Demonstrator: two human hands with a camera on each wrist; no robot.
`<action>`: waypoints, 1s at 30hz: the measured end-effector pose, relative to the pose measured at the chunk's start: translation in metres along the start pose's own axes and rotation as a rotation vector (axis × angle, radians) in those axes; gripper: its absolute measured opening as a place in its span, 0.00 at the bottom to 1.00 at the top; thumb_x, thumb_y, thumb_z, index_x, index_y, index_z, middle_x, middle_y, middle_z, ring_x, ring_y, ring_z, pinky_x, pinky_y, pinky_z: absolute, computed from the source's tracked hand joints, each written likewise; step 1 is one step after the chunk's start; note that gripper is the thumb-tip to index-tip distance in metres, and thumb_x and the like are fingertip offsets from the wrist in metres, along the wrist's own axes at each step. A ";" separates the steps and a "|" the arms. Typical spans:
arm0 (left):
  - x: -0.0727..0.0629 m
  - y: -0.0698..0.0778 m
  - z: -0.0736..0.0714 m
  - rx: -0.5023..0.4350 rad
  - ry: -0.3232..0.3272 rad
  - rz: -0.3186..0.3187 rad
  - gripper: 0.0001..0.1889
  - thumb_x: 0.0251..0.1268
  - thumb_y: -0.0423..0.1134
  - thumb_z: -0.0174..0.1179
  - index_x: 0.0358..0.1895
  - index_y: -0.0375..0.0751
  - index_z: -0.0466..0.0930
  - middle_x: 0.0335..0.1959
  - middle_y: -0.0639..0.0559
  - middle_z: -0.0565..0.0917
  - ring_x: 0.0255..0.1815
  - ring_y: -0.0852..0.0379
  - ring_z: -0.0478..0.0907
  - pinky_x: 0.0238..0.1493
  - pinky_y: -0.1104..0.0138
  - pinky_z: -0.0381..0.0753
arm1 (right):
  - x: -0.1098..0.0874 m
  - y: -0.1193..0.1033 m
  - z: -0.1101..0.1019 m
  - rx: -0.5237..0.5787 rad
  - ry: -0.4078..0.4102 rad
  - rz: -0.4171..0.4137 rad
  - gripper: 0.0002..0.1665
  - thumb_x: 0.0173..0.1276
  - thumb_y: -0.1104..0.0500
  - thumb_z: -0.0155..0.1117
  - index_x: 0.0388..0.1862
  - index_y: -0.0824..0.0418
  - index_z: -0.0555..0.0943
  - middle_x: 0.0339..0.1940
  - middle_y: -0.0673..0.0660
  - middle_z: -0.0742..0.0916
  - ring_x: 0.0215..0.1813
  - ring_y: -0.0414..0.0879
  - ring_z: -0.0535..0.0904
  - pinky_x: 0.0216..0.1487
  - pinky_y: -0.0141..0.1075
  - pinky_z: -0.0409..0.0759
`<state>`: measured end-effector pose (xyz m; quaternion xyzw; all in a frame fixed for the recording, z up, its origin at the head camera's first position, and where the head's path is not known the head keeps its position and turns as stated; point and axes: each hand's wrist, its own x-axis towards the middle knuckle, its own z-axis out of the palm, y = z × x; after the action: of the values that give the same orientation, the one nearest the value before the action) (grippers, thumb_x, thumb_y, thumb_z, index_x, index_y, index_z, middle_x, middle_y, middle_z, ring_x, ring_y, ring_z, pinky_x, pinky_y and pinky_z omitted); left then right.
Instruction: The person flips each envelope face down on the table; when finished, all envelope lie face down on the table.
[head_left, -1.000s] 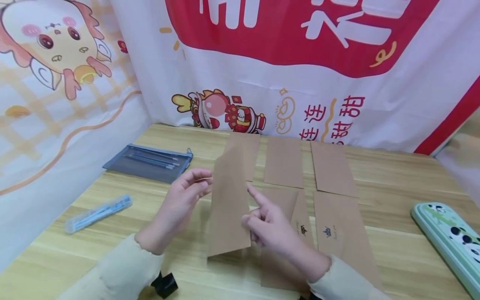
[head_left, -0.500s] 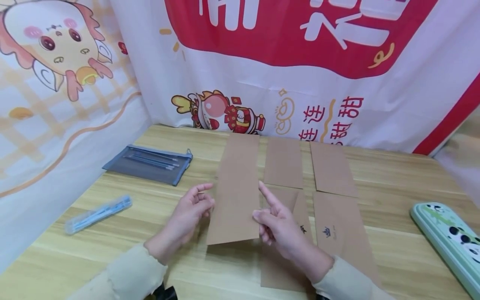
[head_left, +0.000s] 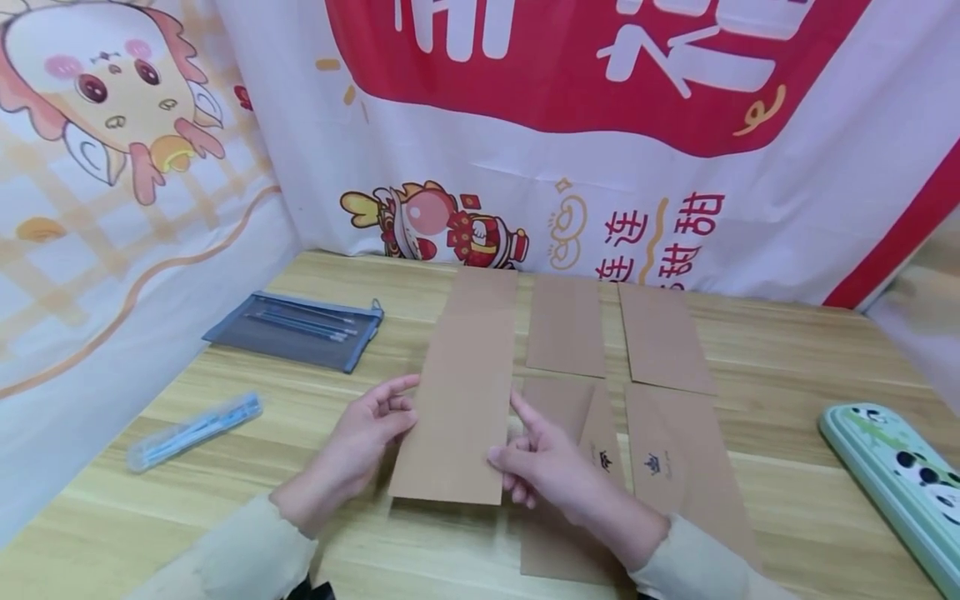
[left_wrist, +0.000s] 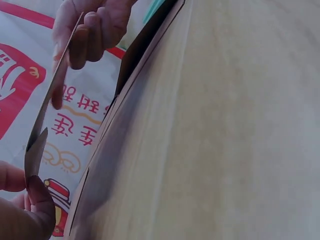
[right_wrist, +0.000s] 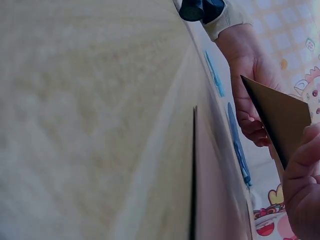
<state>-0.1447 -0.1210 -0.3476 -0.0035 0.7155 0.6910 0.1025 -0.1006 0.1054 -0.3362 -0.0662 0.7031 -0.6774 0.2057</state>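
Observation:
Both hands hold a piece of brown kraft paper (head_left: pixel 457 433) a little above the table. My left hand (head_left: pixel 367 433) pinches its left edge between thumb and fingers. On the right edge, my right hand (head_left: pixel 551 458) grips it, thumb on top, other fingers partly hidden beneath, index finger stretched along the side. Seen edge-on in the left wrist view, the kraft paper (left_wrist: pixel 47 102) has a folded part near the left thumb. Just right of it lie two brown pieces, one with a partly raised flap (head_left: pixel 558 404) and one printed with a dark crown (head_left: pixel 690 467).
Several more brown pieces lie along the back, including a middle one (head_left: pixel 566 325) and a right one (head_left: pixel 667 337). A mesh zip pouch (head_left: pixel 300 329) and a clear case with blue contents (head_left: pixel 195 429) lie left. A green panda case (head_left: pixel 900 483) is at right. A printed cloth (head_left: pixel 465 142) hangs behind.
The kraft paper has turned from a steep tilt to a flatter lie, its face now toward the camera. Over the last half second, both hands have shifted slightly left and down with it.

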 end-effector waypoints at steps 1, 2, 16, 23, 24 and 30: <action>0.000 0.000 -0.002 0.014 -0.004 0.005 0.27 0.58 0.22 0.52 0.64 0.34 0.65 0.37 0.52 0.73 0.39 0.60 0.70 0.40 0.77 0.76 | 0.000 0.001 0.001 -0.001 -0.018 0.016 0.56 0.61 0.63 0.62 0.75 0.52 0.34 0.18 0.51 0.78 0.17 0.39 0.71 0.17 0.26 0.71; -0.001 -0.001 -0.004 0.030 -0.010 0.011 0.27 0.58 0.22 0.52 0.63 0.32 0.65 0.37 0.52 0.73 0.40 0.60 0.70 0.41 0.77 0.76 | 0.001 0.003 0.002 0.006 -0.036 0.032 0.57 0.61 0.63 0.62 0.75 0.53 0.32 0.18 0.51 0.78 0.17 0.38 0.71 0.17 0.26 0.71; -0.011 -0.009 -0.025 0.243 -0.094 -0.061 0.27 0.54 0.24 0.55 0.61 0.28 0.67 0.36 0.47 0.74 0.37 0.58 0.72 0.38 0.72 0.77 | 0.010 0.022 0.011 0.007 -0.124 0.163 0.62 0.60 0.62 0.63 0.72 0.61 0.24 0.15 0.52 0.79 0.14 0.38 0.70 0.16 0.26 0.72; -0.012 -0.007 -0.022 0.437 -0.072 -0.021 0.26 0.52 0.23 0.56 0.58 0.26 0.69 0.37 0.44 0.77 0.36 0.57 0.74 0.37 0.70 0.77 | 0.012 0.026 0.015 0.000 -0.123 0.175 0.62 0.61 0.64 0.62 0.71 0.62 0.24 0.16 0.53 0.80 0.15 0.39 0.72 0.16 0.27 0.73; -0.013 -0.006 -0.022 0.453 -0.073 -0.020 0.26 0.52 0.24 0.57 0.58 0.26 0.69 0.37 0.44 0.77 0.36 0.56 0.74 0.37 0.69 0.77 | 0.012 0.026 0.015 -0.005 -0.123 0.174 0.62 0.61 0.64 0.62 0.71 0.62 0.24 0.16 0.53 0.80 0.15 0.39 0.72 0.16 0.27 0.73; -0.014 -0.004 -0.020 0.520 -0.083 -0.021 0.26 0.51 0.27 0.59 0.57 0.25 0.69 0.38 0.45 0.74 0.38 0.55 0.71 0.37 0.68 0.75 | 0.014 0.024 0.017 -0.055 -0.116 0.174 0.61 0.61 0.64 0.62 0.71 0.64 0.24 0.13 0.52 0.79 0.12 0.37 0.68 0.13 0.26 0.70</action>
<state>-0.1333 -0.1426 -0.3490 0.0439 0.8641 0.4825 0.1365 -0.1021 0.0867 -0.3625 -0.0498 0.7113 -0.6326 0.3023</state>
